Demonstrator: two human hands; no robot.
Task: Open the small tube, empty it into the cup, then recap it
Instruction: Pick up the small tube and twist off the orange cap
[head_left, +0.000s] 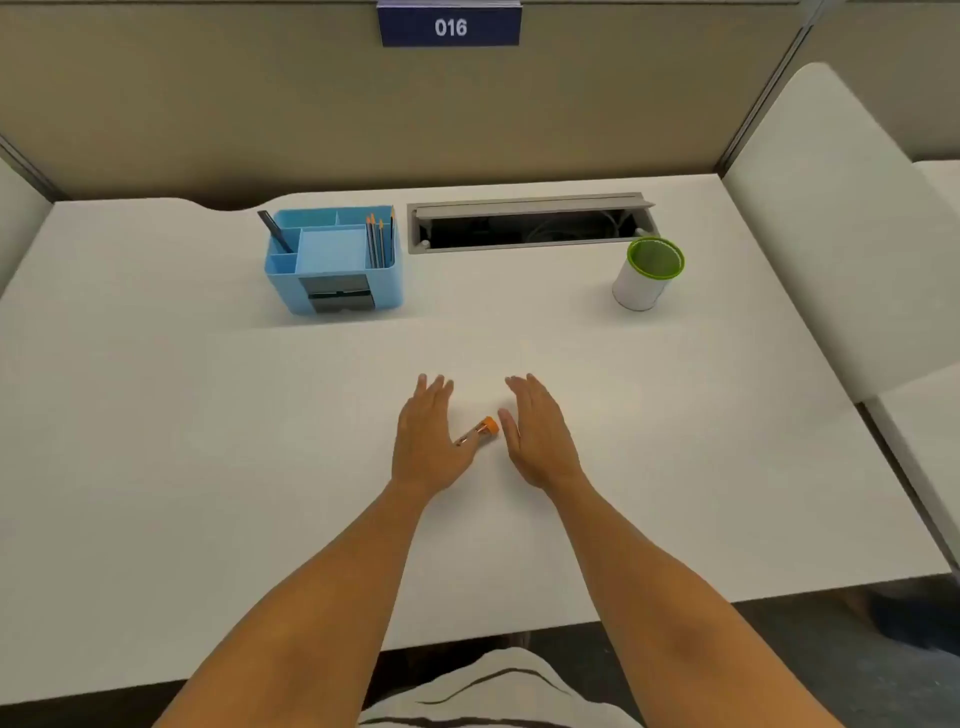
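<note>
A small clear tube (475, 433) with an orange cap lies on the white desk (208, 415), between my two hands. Its cap end points up and to the right. My left hand (427, 439) rests flat just left of the tube, fingers stretched out, its edge partly over the tube's lower end. My right hand (537, 434) lies flat just right of the cap, thumb close to it. Neither hand grips anything. The cup (647, 274), white with a green rim and green inside, stands upright at the far right of the desk.
A blue desk organiser (332, 262) with pencils stands at the back, left of centre. A grey cable hatch (530, 223) is open in the desk behind it. A beige partition runs along the back. A white panel (831, 234) borders the right side.
</note>
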